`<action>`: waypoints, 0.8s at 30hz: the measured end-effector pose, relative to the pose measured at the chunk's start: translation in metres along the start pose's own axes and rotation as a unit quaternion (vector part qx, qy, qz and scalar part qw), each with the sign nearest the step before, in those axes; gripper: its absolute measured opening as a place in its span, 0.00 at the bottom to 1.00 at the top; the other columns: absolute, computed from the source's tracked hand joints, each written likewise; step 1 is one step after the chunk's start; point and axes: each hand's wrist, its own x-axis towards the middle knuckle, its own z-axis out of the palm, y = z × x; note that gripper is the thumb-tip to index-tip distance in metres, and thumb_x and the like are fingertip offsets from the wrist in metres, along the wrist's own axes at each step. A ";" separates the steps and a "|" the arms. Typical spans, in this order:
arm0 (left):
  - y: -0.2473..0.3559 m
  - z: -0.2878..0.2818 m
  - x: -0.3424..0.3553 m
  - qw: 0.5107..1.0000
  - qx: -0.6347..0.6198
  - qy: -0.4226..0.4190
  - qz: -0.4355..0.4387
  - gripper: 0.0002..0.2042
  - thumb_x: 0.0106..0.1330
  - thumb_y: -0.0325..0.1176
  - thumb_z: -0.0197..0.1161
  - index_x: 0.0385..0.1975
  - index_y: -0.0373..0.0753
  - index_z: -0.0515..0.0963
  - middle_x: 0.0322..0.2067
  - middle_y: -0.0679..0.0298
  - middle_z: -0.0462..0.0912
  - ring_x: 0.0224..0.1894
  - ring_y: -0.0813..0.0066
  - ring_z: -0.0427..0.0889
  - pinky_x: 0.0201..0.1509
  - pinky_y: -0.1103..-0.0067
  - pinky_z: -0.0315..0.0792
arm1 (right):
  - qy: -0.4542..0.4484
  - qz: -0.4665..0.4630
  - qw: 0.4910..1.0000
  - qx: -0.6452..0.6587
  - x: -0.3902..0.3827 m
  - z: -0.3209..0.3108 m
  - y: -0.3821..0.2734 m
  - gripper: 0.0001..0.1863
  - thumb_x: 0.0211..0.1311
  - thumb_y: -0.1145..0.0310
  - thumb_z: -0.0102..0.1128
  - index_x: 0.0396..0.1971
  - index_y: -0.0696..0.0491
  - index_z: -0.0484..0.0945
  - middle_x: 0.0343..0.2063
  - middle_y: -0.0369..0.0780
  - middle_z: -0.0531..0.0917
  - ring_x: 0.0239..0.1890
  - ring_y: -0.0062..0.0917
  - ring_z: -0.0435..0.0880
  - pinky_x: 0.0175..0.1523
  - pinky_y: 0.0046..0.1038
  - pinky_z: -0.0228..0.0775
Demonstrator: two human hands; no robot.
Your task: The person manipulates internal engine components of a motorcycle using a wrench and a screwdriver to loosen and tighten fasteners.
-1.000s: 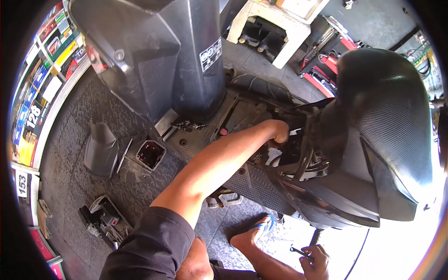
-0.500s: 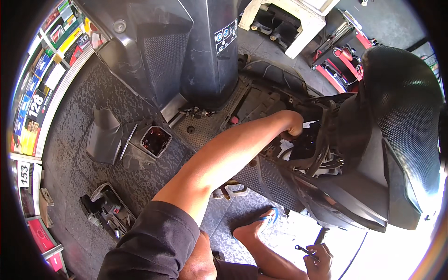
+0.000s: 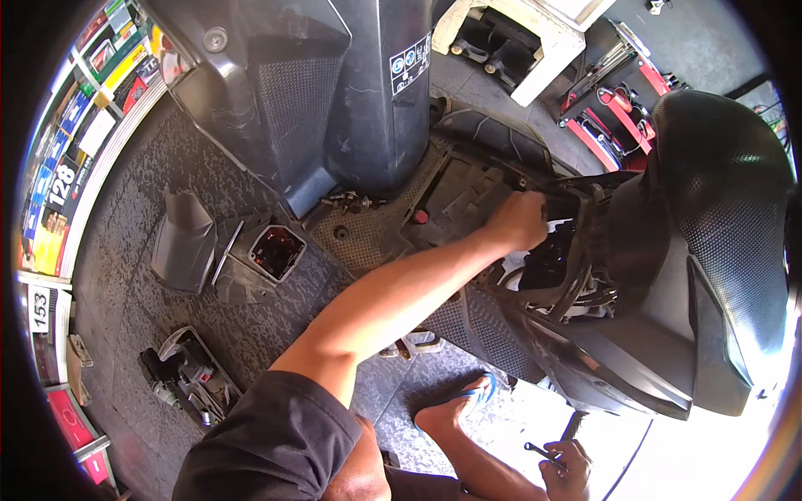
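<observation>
A black scooter, partly stripped of its panels, lies across the view, with a dark textured seat [image 3: 727,192] at the right. Its body opening [image 3: 555,255] shows frame bars and inner parts. My left hand [image 3: 520,219] is at the upper left edge of that opening, over the floorboard, back of the hand up. Its fingers point down and are mostly hidden. Low at the right, my right hand [image 3: 566,469] is closed round a small dark wrench [image 3: 541,452], whose ring end sticks out to the left.
On the dark floor lie a loose black panel [image 3: 184,242], a metal-rimmed cover with reddish liquid [image 3: 277,253], and a tray with a power tool [image 3: 188,376]. Product shelves [image 3: 63,184] line the left. A red tool trolley [image 3: 614,108] and a white stand [image 3: 543,50] are behind.
My left hand has lifted out of the opening slightly, up and to the left, with more of its back showing. My right hand still holds the wrench, nearly unmoved.
</observation>
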 end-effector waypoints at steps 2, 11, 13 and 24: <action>0.014 -0.014 -0.017 0.995 -0.049 0.005 0.087 0.11 0.55 0.30 0.68 0.36 0.32 0.83 0.33 0.49 0.84 0.39 0.50 0.84 0.44 0.66 0.77 | -0.002 -0.025 1.000 -0.008 0.005 0.002 0.005 0.14 0.59 0.74 0.59 0.45 0.56 0.80 0.37 0.46 0.83 0.36 0.37 0.84 0.39 0.35 0.75; 0.021 -0.002 -0.016 0.981 -0.022 -0.060 0.182 0.15 0.53 0.32 0.71 0.40 0.34 0.85 0.34 0.51 0.79 0.40 0.52 0.81 0.44 0.64 0.74 | -0.010 0.008 1.000 -0.027 0.006 0.003 0.001 0.16 0.56 0.74 0.61 0.47 0.56 0.80 0.39 0.44 0.84 0.31 0.33 0.82 0.36 0.34 0.74; 0.021 -0.001 -0.016 0.981 -0.009 -0.052 0.184 0.16 0.52 0.31 0.71 0.41 0.34 0.85 0.34 0.52 0.79 0.40 0.52 0.81 0.44 0.64 0.74 | -0.006 0.000 1.000 -0.022 0.006 0.004 0.001 0.17 0.56 0.74 0.61 0.47 0.56 0.80 0.39 0.44 0.84 0.31 0.33 0.82 0.36 0.34 0.74; 0.018 0.001 -0.012 0.975 -0.021 -0.057 0.216 0.16 0.52 0.30 0.69 0.42 0.36 0.85 0.34 0.53 0.79 0.41 0.51 0.81 0.45 0.62 0.74 | 0.002 -0.025 1.000 -0.013 0.006 0.004 0.007 0.17 0.56 0.76 0.61 0.47 0.57 0.79 0.40 0.45 0.84 0.30 0.32 0.81 0.36 0.33 0.73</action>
